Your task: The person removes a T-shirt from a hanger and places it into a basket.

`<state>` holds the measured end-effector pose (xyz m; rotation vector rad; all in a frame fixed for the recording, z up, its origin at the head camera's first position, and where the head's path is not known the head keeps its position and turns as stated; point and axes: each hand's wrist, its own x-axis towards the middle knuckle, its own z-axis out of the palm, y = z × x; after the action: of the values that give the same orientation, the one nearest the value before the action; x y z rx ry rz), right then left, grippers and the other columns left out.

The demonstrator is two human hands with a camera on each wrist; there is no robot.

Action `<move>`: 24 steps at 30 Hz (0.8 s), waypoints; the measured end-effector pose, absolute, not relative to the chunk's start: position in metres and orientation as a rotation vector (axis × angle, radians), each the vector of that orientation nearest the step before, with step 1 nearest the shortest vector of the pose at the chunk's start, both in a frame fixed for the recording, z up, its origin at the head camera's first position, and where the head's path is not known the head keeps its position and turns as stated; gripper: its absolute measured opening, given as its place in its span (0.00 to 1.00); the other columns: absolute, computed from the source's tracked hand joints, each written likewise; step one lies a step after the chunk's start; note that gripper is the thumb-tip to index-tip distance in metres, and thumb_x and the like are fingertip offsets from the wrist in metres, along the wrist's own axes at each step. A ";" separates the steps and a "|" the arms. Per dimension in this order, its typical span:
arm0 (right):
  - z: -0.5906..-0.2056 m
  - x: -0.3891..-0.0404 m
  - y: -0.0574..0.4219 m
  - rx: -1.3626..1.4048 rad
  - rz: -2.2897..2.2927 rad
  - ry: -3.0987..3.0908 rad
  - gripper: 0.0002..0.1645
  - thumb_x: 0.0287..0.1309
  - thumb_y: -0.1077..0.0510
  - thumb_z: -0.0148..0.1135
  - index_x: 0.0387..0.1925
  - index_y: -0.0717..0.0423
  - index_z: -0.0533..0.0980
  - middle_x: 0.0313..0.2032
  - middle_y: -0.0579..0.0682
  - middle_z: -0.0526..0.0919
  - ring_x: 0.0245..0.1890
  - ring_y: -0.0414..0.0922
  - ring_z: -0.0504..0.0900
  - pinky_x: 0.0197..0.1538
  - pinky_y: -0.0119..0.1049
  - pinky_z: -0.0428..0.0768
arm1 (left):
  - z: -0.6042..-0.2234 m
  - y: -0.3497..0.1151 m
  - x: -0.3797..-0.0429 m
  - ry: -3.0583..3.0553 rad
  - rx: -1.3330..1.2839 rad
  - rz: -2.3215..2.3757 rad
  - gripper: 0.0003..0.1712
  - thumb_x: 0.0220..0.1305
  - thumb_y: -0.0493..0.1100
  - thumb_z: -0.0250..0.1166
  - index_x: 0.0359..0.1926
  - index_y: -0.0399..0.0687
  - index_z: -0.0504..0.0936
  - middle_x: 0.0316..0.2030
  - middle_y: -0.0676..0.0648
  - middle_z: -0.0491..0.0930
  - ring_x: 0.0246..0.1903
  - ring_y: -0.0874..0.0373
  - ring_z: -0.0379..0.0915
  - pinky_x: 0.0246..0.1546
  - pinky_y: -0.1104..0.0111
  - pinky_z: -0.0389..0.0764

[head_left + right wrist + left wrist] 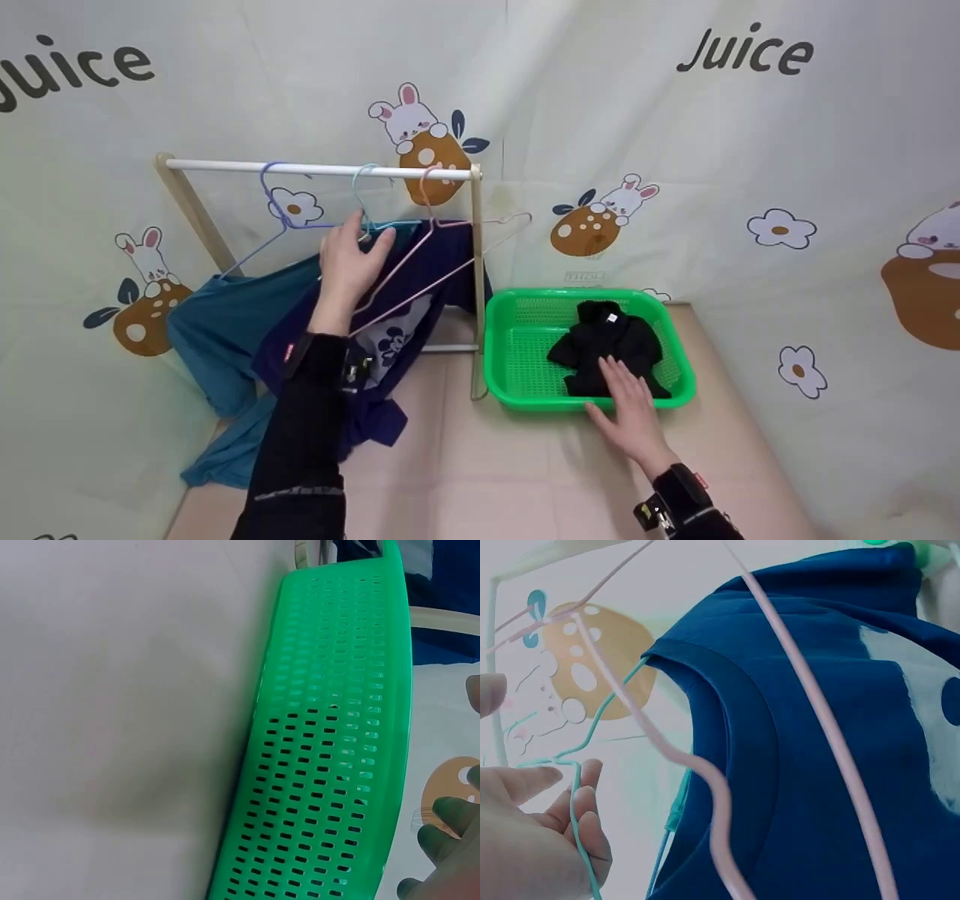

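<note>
My left hand (351, 262) is raised at the neck of a light teal hanger (360, 191) hooked on the rack's rod. In the left wrist view the hanger's wire (574, 817) runs across the loosely bent fingers (592, 836), with the thumb standing apart. A navy T-shirt (825, 735) with a pale Mickey print hangs from this hanger, its collar around the wire. A bare pink hanger (429, 195) crosses in front of it. Over the near rim of a green basket (499, 352), my right hand (634, 416) has its fingers spread above a folded black garment (615, 345).
The wooden rack has a white rod (315, 169) and upright posts (478, 262). On its left, a blue hanger (274, 202) carries a teal long-sleeved top (217, 337). A printed curtain (585, 97) closes off the back and sides behind the beige table (510, 465).
</note>
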<state>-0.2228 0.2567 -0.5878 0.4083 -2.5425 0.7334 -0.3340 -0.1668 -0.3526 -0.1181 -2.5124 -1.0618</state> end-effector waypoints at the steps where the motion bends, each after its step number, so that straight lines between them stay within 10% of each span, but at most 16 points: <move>1: -0.589 -0.223 0.257 0.408 0.732 -2.539 0.45 0.55 0.51 0.72 0.70 0.62 0.64 0.67 0.64 0.67 0.68 0.62 0.63 0.65 0.68 0.54 | -0.351 -0.168 -0.334 -2.486 -0.127 -1.071 0.39 0.69 0.54 0.59 0.71 0.34 0.63 0.56 0.30 0.73 0.58 0.36 0.63 0.62 0.48 0.58; 24: -0.596 -0.222 0.254 0.423 0.746 -2.536 0.44 0.56 0.52 0.71 0.70 0.62 0.65 0.66 0.64 0.69 0.68 0.63 0.63 0.64 0.69 0.54 | -0.365 -0.192 -0.333 -1.948 -0.106 -0.921 0.08 0.64 0.33 0.65 0.33 0.28 0.83 0.27 0.34 0.79 0.33 0.39 0.71 0.49 0.51 0.66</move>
<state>-0.2219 0.2536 -0.5962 0.4230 -2.5357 0.7461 -0.3329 -0.1921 -0.3648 -0.1062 -1.9479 -0.9215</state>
